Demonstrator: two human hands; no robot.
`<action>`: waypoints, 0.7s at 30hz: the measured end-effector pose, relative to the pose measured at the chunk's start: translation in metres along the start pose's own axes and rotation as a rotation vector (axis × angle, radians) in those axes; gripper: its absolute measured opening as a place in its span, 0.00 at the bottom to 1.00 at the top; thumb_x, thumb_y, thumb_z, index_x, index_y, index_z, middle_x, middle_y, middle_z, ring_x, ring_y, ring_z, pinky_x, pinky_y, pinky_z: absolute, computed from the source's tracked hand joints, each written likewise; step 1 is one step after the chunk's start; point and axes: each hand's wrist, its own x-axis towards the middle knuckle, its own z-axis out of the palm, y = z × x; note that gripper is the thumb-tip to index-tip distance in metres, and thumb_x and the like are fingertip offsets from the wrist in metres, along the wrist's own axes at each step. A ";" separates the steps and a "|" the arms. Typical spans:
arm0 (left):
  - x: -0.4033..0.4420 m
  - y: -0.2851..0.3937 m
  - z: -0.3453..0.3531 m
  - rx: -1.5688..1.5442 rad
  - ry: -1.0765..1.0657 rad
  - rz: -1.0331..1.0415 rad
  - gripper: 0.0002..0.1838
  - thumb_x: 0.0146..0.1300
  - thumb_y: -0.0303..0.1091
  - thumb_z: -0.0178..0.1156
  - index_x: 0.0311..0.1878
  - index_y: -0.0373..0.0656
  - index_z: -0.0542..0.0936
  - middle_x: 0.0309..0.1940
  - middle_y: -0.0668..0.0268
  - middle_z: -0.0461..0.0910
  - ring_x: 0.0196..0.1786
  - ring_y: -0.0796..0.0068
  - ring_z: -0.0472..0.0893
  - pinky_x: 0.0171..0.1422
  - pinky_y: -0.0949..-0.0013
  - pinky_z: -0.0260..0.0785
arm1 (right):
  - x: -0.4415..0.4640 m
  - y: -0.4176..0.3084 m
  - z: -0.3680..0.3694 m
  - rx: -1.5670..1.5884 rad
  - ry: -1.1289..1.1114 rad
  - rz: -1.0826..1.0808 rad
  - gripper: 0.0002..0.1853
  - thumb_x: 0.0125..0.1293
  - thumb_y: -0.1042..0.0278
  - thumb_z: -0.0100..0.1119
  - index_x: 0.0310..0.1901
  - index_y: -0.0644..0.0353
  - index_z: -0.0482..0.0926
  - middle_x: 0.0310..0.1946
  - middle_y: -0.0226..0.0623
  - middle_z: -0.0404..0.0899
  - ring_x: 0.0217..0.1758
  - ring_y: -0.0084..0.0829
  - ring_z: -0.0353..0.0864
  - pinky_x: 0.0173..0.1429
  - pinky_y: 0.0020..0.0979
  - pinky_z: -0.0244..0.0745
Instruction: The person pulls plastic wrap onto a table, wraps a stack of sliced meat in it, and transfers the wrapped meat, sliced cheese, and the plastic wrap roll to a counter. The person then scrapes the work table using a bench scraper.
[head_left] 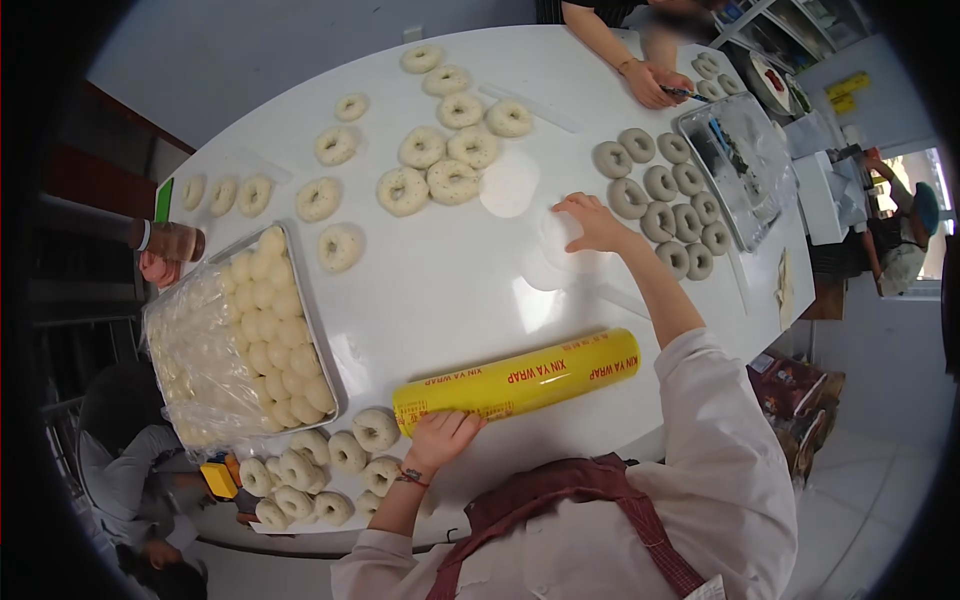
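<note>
A yellow roll of plastic wrap (pixel 545 378), printed XIN YA WRAP, lies slanted across the near side of the table. My left hand (pixel 445 440) grips its left end, fingers curled over the edge. Farther out, my right hand (pixel 595 222) hovers low over or touches the white tabletop; its thumb and fingers are apart, with nothing visible in them. Close by is a glare patch, where I cannot make out any clear film. Pale speckled dough rings (pixel 455 182) lie beyond it to the left, and greyish dough rings (pixel 660 185) to the right.
At left a metal tray (pixel 325 375) holds round dough balls partly under plastic. More rings (pixel 375 430) sit at the near left. A plastic-covered tray (pixel 745 225) stands at right. Across the table, another person's hands (pixel 655 85) hold a pen-like object. A brown bottle (pixel 170 240) is at left.
</note>
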 end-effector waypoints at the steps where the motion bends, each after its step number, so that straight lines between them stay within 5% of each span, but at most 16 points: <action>1: 0.000 0.000 0.000 -0.001 0.000 0.007 0.09 0.56 0.39 0.68 0.33 0.51 0.77 0.21 0.76 0.71 0.25 0.79 0.75 0.30 0.74 0.64 | -0.006 -0.004 0.004 0.000 0.006 0.005 0.45 0.43 0.55 0.75 0.67 0.44 0.66 0.67 0.41 0.60 0.72 0.51 0.55 0.73 0.54 0.52; 3: -0.001 0.000 0.002 -0.001 0.002 -0.003 0.09 0.56 0.40 0.69 0.33 0.51 0.77 0.22 0.76 0.72 0.25 0.79 0.76 0.30 0.74 0.64 | -0.023 -0.041 0.018 -0.226 0.215 -0.043 0.43 0.50 0.47 0.71 0.68 0.42 0.64 0.69 0.42 0.58 0.75 0.50 0.52 0.76 0.55 0.46; 5: -0.001 0.001 0.002 -0.015 0.004 -0.011 0.09 0.54 0.37 0.70 0.33 0.51 0.77 0.22 0.75 0.72 0.25 0.78 0.76 0.30 0.73 0.65 | -0.035 -0.066 0.041 -0.339 0.187 -0.188 0.39 0.56 0.41 0.64 0.69 0.40 0.64 0.72 0.39 0.56 0.78 0.47 0.45 0.78 0.56 0.38; 6: -0.001 0.002 0.002 -0.026 0.006 -0.023 0.10 0.52 0.35 0.71 0.32 0.51 0.77 0.23 0.74 0.73 0.26 0.77 0.76 0.30 0.72 0.65 | -0.040 -0.071 0.047 -0.427 0.122 -0.289 0.33 0.63 0.47 0.58 0.70 0.39 0.62 0.73 0.37 0.56 0.79 0.44 0.46 0.79 0.56 0.37; 10: -0.003 0.002 0.004 0.000 0.013 -0.015 0.10 0.55 0.39 0.70 0.33 0.51 0.77 0.22 0.76 0.72 0.24 0.79 0.76 0.29 0.74 0.65 | -0.033 -0.041 0.073 -0.524 0.254 -0.297 0.30 0.68 0.49 0.53 0.70 0.38 0.61 0.73 0.35 0.56 0.78 0.43 0.49 0.79 0.54 0.38; 14: -0.001 0.002 0.005 0.004 0.012 -0.029 0.09 0.55 0.39 0.70 0.33 0.51 0.78 0.22 0.75 0.72 0.24 0.79 0.75 0.28 0.74 0.64 | -0.029 -0.021 0.068 -0.513 0.316 -0.133 0.29 0.70 0.49 0.50 0.72 0.38 0.59 0.72 0.35 0.57 0.78 0.43 0.48 0.79 0.52 0.40; 17: -0.002 0.001 0.005 -0.001 0.003 -0.049 0.09 0.55 0.38 0.70 0.32 0.51 0.78 0.22 0.75 0.72 0.24 0.79 0.75 0.27 0.74 0.64 | -0.045 -0.041 0.051 -0.365 0.369 -0.024 0.37 0.65 0.46 0.57 0.73 0.39 0.55 0.74 0.38 0.51 0.78 0.46 0.46 0.77 0.56 0.42; 19: -0.002 0.002 0.005 0.003 -0.009 -0.072 0.08 0.55 0.38 0.70 0.31 0.51 0.78 0.21 0.75 0.72 0.24 0.79 0.75 0.27 0.74 0.64 | -0.063 -0.041 0.053 -0.157 0.497 0.466 0.49 0.56 0.42 0.66 0.75 0.39 0.50 0.75 0.46 0.45 0.77 0.54 0.44 0.75 0.61 0.43; 21: -0.001 0.003 0.006 0.000 0.010 -0.068 0.08 0.55 0.38 0.70 0.31 0.51 0.78 0.21 0.75 0.71 0.23 0.79 0.75 0.27 0.74 0.64 | -0.077 -0.043 0.055 -0.042 0.487 0.566 0.58 0.48 0.40 0.72 0.76 0.40 0.46 0.75 0.54 0.42 0.75 0.61 0.46 0.71 0.65 0.49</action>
